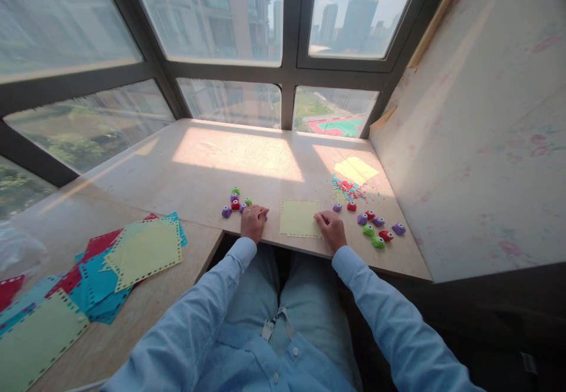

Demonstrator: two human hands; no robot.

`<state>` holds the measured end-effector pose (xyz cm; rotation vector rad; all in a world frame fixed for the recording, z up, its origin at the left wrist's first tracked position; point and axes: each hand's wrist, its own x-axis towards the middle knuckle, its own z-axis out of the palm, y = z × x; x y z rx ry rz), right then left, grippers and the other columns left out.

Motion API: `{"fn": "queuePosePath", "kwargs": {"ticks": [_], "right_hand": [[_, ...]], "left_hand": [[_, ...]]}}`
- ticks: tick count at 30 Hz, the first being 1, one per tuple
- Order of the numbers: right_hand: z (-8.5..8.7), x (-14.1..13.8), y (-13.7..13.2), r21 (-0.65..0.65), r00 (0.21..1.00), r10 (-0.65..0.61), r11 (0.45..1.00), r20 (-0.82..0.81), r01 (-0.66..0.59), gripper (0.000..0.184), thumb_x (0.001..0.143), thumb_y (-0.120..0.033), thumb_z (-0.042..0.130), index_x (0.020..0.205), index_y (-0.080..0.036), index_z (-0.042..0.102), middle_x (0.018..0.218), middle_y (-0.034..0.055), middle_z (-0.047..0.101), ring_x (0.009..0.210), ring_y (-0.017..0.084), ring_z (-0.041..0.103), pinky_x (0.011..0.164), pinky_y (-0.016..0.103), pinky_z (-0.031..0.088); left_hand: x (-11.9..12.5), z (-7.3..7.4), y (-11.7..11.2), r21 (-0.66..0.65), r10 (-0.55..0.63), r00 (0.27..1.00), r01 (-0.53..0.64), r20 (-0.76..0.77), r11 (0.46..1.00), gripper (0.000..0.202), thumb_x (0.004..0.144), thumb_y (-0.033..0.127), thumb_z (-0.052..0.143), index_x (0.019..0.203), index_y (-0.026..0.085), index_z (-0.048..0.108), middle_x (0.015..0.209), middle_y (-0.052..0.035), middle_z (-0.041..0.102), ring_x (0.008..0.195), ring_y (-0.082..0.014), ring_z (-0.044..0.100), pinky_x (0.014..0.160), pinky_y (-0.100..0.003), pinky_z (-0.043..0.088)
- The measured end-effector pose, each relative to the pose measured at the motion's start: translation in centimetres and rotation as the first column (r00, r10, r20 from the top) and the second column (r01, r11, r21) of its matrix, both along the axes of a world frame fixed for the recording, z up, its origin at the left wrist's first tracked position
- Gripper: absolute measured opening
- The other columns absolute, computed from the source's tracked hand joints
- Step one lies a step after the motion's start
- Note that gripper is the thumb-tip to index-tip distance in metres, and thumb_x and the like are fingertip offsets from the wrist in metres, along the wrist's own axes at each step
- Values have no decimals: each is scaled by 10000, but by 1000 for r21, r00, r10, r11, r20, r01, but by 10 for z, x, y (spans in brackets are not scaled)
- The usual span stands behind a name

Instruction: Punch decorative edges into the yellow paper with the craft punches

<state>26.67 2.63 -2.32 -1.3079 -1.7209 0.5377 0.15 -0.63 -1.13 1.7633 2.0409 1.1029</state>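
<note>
A pale yellow sheet of paper [299, 216] with holes punched along its edges lies flat on the table in front of me, and another sheet's edge peeks out beneath it. My right hand [332, 229] is closed at its right edge, thumb and finger pinching the paper. To the left of the sheet, my left hand [253, 222] has its fingers curled together. A bit of a purple craft hole punch [266, 218] shows under those fingers; the rest is hidden. Just beyond this hand sit several small punches, among them a red one [235, 204] and a green one [236, 190].
More punches stand at right, including a green punch [378, 242] and a purple punch [398, 229]. Behind them lie paper bits [349, 190] and a yellow sheet [356, 170]. Punched sheets [148, 250] spread at left beside clear plastic [20, 247]. A wall [477, 174] bounds the right.
</note>
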Motion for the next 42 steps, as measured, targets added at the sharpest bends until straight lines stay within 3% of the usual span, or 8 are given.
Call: {"fn": "queuePosePath", "kwargs": {"ticks": [6,15,19,22,24,30,38,42], "right_hand": [[2,0,-1,-15,1000,-7,1000,-8,7,302,842,-420,506,685,-204,645,746,61,684,712,209,585,727,347,447],[4,1,-2,-68,999,-20,998,-31,18,332,823,-463,527,711,-191,680,764,64,697,722,210,591,708,339,450],[6,1,-5,-114,991,-50,993,-126,36,354,806,-488,545,744,-176,701,800,71,710,733,210,611,710,336,462],[8,1,-6,-130,979,-76,990,-191,51,354,800,-496,559,760,-177,707,815,68,720,761,215,626,715,331,470],[8,1,-7,-137,975,-85,989,-204,58,346,798,-493,565,760,-179,708,813,66,723,767,219,628,717,333,473],[10,1,-7,-134,975,-96,989,-200,69,325,793,-475,563,739,-187,704,799,64,720,760,222,624,703,330,473],[9,1,-7,-146,973,-116,985,-198,88,328,788,-475,566,746,-180,701,786,60,714,743,211,612,697,323,471],[8,1,-7,-141,973,-117,986,-198,90,329,789,-474,564,739,-179,700,781,60,710,736,209,609,697,323,468]], "left_hand": [[-15,15,-14,-18,92,910,-109,-404,994,274,960,357,460,1024,209,682,1099,-140,650,1072,-305,547,898,-412,399],[-31,25,-3,-92,166,890,-224,-424,970,295,978,371,436,1039,216,680,1144,-129,622,957,-255,612,676,-305,413],[-20,29,-4,-79,31,903,-72,-429,994,324,984,368,420,1018,205,698,1085,-115,636,955,-231,609,729,-301,438],[-5,31,-1,-198,-162,891,84,-424,977,295,967,329,453,1071,212,703,1064,-98,649,963,-214,611,788,-299,453],[4,31,3,-244,-214,885,119,-414,963,270,944,321,498,1073,217,710,1059,-88,653,950,-204,617,780,-292,461],[14,25,10,-289,-275,858,156,-434,945,314,966,316,451,926,190,736,1017,-100,642,873,-202,630,682,-297,469],[16,23,19,-294,-395,781,281,-483,914,235,907,114,469,905,110,704,970,-166,631,960,-256,613,818,-377,479],[16,26,23,-291,-410,784,302,-466,908,211,891,98,481,893,107,692,962,-165,638,964,-256,613,825,-374,477]]}}
